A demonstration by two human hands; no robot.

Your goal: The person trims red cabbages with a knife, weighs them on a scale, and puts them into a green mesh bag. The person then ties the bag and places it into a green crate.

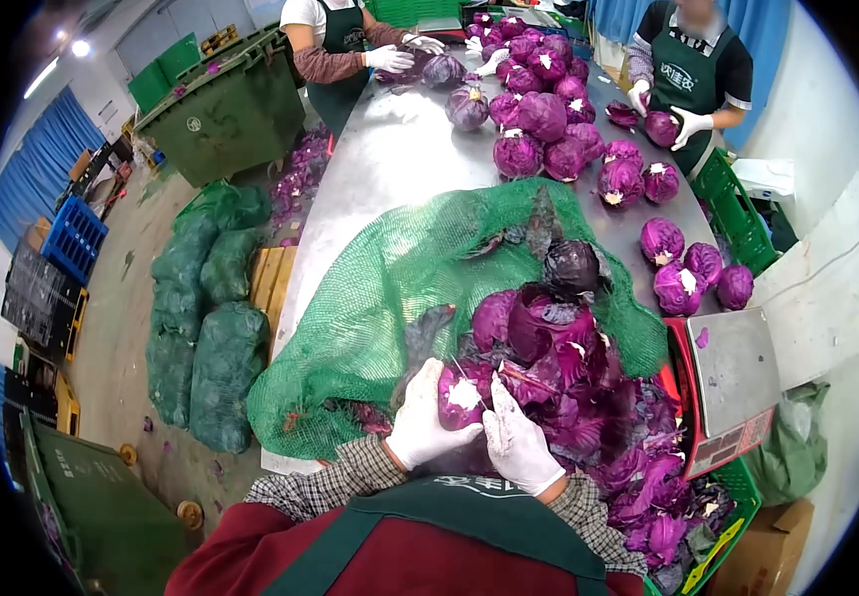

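Between my two white-gloved hands is a small purple cabbage (461,395) with its pale cut stem facing up. My left hand (428,419) is wrapped round its left side. My right hand (517,437) touches its right side with the fingers pressed together. Beyond them a green mesh bag (380,288) is spread over the metal table (375,149). Loose purple leaves (559,343) are heaped to the right of my hands, and a dark cabbage (571,266) lies on the mesh above them.
Many trimmed cabbages (541,116) are piled farther up the table. Two co-workers in green aprons stand at its far left and far right. A scale (732,368) is at the right edge, above a crate of leaves (737,512). Filled mesh sacks (226,377) lie at left.
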